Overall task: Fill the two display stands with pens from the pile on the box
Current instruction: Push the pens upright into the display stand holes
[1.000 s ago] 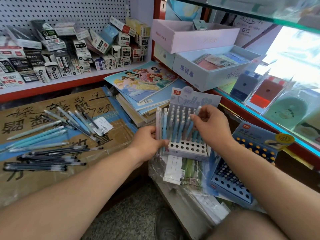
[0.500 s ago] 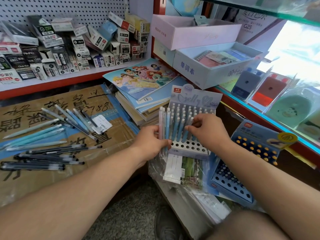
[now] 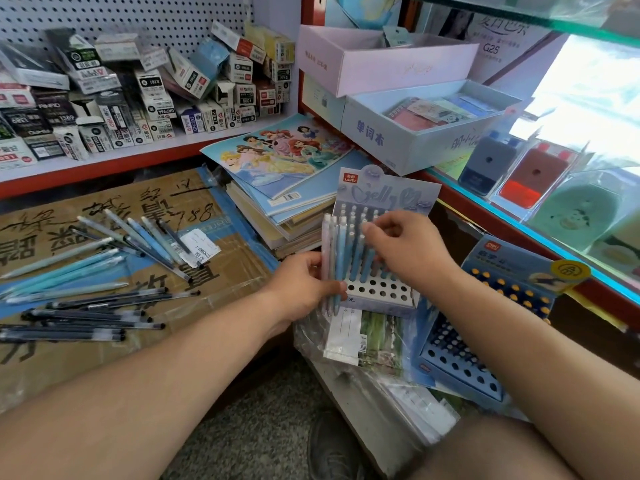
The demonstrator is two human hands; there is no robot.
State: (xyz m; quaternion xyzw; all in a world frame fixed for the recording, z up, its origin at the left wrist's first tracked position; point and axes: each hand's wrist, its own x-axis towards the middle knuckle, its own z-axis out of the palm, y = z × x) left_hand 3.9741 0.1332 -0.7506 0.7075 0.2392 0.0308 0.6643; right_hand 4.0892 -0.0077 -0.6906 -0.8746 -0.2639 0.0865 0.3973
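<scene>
A pale blue "Jelly" display stand (image 3: 381, 293) holds several blue pens in its back rows, and its front holes are bare. Beside its left edge, my left hand (image 3: 300, 286) grips an upright bundle of pastel pens (image 3: 333, 252). Over the standing pens my right hand (image 3: 410, 255) hovers, thumb and loosely curled fingers apart, with nothing seen between them. A second, darker blue stand (image 3: 460, 360) lies lower right with yellow-capped pens in its back rows. Loose blue and black pens (image 3: 104, 275) lie piled on the cardboard box (image 3: 228, 285) at left.
A stack of colouring books (image 3: 277, 161) sits behind the stand. Small stationery boxes (image 3: 145, 98) crowd the red-edged shelf at the back left. Open pink and blue boxes (image 3: 415, 140) rest on the glass counter at right. Plastic-wrapped packs (image 3: 363, 341) lie under the stands.
My right hand set a tilted pen down into the stand, then lifted slightly with its fingers spread apart. My left hand kept the bundle beside the stand.
</scene>
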